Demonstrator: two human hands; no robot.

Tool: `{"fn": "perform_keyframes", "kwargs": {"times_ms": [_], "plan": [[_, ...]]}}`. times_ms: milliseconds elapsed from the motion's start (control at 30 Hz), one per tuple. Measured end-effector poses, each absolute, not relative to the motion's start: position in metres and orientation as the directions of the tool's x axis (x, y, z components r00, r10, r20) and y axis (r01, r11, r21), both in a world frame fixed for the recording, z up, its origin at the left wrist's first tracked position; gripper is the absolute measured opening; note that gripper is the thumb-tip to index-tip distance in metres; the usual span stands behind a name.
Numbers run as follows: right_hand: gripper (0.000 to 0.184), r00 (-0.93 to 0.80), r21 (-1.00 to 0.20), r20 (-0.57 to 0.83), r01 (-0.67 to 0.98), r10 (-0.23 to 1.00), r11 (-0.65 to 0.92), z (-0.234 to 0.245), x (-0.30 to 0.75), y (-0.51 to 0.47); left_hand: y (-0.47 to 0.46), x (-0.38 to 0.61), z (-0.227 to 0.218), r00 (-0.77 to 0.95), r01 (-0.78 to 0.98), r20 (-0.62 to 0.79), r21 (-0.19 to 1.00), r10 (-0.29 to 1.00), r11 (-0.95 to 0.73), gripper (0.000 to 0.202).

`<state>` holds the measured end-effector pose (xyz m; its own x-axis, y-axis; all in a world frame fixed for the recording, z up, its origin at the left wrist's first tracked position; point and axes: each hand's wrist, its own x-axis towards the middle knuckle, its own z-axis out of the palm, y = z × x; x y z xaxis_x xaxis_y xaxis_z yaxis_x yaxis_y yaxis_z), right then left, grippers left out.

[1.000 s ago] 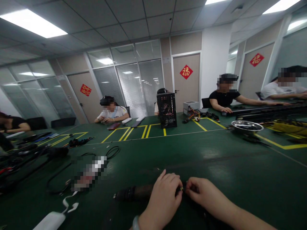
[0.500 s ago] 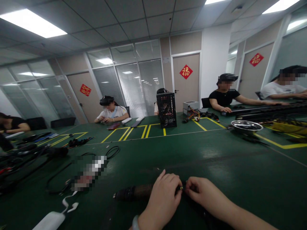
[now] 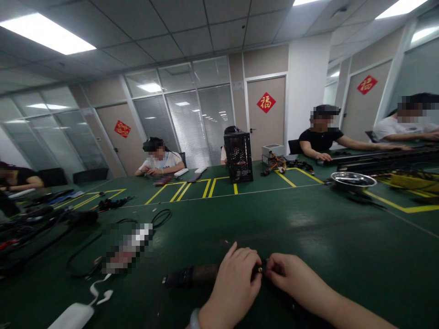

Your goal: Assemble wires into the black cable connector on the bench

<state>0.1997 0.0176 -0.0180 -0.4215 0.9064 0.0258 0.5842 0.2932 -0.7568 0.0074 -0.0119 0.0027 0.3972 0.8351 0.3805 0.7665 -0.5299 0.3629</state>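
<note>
A dark cylindrical tool (image 3: 197,276), which looks like an electric screwdriver, lies along the green table with its black, metal-tipped end to the left. My left hand (image 3: 236,281) is closed over its right part, palm down, hiding much of it. Small brass-coloured contacts (image 3: 260,269) show at the tool's right end, just past my left fingertips. Close against that end, my right hand (image 3: 288,274) is pinched on a small dark piece that its fingers mostly hide. A dark cable seems to run below the right wrist, but it is hard to make out.
Left of my hands lie a blurred-out device (image 3: 126,251) with a black cable, and a white box-like item (image 3: 72,316) with a white cord. A black computer case (image 3: 238,157), a steel bowl (image 3: 353,180) and loose wiring stand farther off. Several people sit around the table.
Both hands keep nearly the same place at the tool's right end. The brass-coloured contacts show slightly more clearly now.
</note>
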Motion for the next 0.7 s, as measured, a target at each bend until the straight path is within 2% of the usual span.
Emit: {"fn": "perform_keyframes", "kwargs": {"times_ms": [400,600,700], "plan": [[0.011,-0.420,-0.751,0.031,0.589,0.907,0.298,-0.0151,0.2005,0.0171,-0.0106,0.0083,0.0027,0.399,0.770,0.379,0.357,0.835,-0.529,0.016],[0.011,-0.420,-0.744,0.032,0.596,0.907,0.302,-0.0174,0.2007,0.0188,-0.0117,0.0095,0.0039,0.412,0.779,0.366,0.334,0.834,-0.531,0.022],[0.011,-0.417,-0.744,0.025,0.600,0.909,0.296,-0.0159,0.2001,0.0187,-0.0124,0.0094,0.0045,0.403,0.781,0.373,0.335,0.836,-0.527,0.018]]}}
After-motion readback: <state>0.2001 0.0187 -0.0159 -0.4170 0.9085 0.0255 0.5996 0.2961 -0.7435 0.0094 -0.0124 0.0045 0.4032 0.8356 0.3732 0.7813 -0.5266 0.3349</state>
